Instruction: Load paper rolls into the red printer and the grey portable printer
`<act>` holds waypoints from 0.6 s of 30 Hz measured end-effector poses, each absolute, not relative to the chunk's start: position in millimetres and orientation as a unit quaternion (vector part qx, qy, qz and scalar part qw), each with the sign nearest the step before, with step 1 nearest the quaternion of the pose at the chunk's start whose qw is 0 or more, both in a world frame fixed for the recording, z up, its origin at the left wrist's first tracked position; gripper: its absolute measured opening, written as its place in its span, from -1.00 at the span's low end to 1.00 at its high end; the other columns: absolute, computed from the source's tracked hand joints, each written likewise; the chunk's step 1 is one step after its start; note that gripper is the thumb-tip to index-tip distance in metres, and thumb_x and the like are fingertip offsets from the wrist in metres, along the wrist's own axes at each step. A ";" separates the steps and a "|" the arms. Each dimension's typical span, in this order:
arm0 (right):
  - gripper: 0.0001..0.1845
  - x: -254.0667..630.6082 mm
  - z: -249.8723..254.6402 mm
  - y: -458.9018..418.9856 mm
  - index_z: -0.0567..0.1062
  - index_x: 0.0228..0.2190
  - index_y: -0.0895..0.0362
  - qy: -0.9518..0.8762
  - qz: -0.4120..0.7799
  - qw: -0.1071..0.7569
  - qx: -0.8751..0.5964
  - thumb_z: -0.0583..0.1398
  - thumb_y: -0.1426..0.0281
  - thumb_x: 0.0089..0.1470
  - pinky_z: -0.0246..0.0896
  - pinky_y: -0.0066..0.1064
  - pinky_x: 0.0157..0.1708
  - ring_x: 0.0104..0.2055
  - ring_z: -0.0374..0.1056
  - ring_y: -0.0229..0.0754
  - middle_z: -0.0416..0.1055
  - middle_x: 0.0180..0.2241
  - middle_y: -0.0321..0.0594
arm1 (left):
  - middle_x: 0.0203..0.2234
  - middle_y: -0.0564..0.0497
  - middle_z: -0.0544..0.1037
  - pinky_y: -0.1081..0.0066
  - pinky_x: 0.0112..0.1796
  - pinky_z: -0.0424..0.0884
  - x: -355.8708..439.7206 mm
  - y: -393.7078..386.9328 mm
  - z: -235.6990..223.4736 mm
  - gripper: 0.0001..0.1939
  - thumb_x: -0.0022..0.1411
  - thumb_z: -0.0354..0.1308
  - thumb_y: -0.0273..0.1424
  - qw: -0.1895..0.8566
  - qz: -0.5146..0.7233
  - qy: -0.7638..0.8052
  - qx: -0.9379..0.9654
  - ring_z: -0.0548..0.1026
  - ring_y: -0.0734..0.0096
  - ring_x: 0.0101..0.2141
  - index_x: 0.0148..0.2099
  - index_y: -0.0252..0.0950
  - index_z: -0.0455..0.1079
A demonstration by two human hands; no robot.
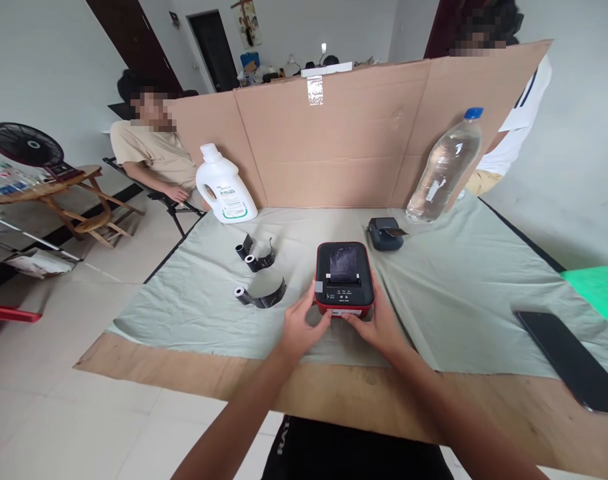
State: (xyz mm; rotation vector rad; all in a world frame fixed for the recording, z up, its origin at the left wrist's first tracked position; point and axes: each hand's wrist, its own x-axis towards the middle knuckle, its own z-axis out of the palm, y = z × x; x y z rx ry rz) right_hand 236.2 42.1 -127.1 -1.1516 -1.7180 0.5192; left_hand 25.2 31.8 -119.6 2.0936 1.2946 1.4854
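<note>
A small black and red label printer [343, 293] sits on the cloth in front of me, with a dark window in its top and a grey patch at its left edge. My left hand [304, 320] grips its left side, thumb at the front. On the opposite side my right hand [377, 317] holds it the same way. Left of the printer lie several small rolls with dark strips partly unwound, among them a near roll [264, 297] and a farther roll [260, 261]. Behind it to the right stands a dark tape dispenser [385, 235] with a brown strip sticking out.
A cardboard screen [329, 147] rises along the back, with a white detergent bottle [227, 187] at left and a clear water bottle [444, 173] at right. A dark phone or tablet [574, 360] and green cloth [599, 290] lie at right. Two people sit beyond the table.
</note>
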 end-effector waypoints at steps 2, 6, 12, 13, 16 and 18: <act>0.16 237.9 -132.7 44.2 -0.18 0.43 -0.23 -0.704 0.220 0.479 -0.476 0.37 0.05 0.04 -0.03 0.34 0.36 0.46 -0.05 0.29 -0.05 0.46 -0.11 | 0.17 -0.14 0.54 0.22 0.06 0.59 25.2 33.8 -122.7 -0.28 0.29 0.24 -0.33 0.135 0.499 0.451 0.728 0.64 0.17 0.00 0.44 -0.22 0.15; 0.18 238.6 -139.6 47.0 -0.21 0.43 -0.27 -0.696 0.236 0.477 -0.482 0.37 0.06 0.03 0.03 0.37 0.32 0.44 0.00 0.34 -0.04 0.46 -0.12 | 0.14 -0.13 0.55 0.22 0.03 0.61 24.5 36.2 -124.2 -0.26 0.29 0.22 -0.34 0.138 0.489 0.456 0.730 0.65 0.19 -0.03 0.46 -0.20 0.10; 0.19 235.7 -135.7 46.6 -0.18 0.43 -0.26 -0.691 0.218 0.485 -0.490 0.38 0.05 -0.01 0.10 0.36 0.30 0.40 0.08 0.39 0.07 0.41 -0.12 | 0.24 -0.16 0.46 0.16 0.10 0.56 24.4 36.3 -123.0 -0.32 0.31 0.19 -0.34 0.111 0.486 0.452 0.740 0.55 0.15 0.12 0.43 -0.17 0.13; 0.18 235.3 -132.7 45.9 -0.19 0.43 -0.26 -0.694 0.211 0.483 -0.490 0.37 0.04 0.00 0.10 0.35 0.30 0.41 0.06 0.37 0.05 0.42 -0.13 | 0.26 -0.18 0.43 0.14 0.11 0.54 24.6 36.4 -122.2 -0.35 0.31 0.19 -0.35 0.093 0.490 0.449 0.741 0.52 0.13 0.16 0.40 -0.18 0.18; 0.16 235.5 -122.1 43.0 -0.24 0.44 -0.24 -0.714 0.154 0.472 -0.494 0.34 0.07 0.06 0.07 0.34 0.31 0.43 0.02 0.32 0.00 0.43 -0.12 | 0.17 -0.19 0.50 0.08 0.10 0.52 25.9 36.2 -118.7 -0.48 0.27 0.20 -0.37 0.034 0.496 0.440 0.748 0.52 0.10 0.13 0.27 -0.21 0.33; 0.15 237.0 -116.0 41.8 -0.24 0.45 -0.18 -0.729 0.108 0.462 -0.493 0.33 0.09 0.09 0.09 0.34 0.29 0.38 0.08 0.31 0.10 0.38 -0.05 | 0.07 -0.16 0.56 0.09 0.08 0.51 26.7 36.2 -115.8 -0.56 0.26 0.21 -0.38 0.023 0.491 0.438 0.753 0.55 0.12 0.07 0.19 -0.20 0.38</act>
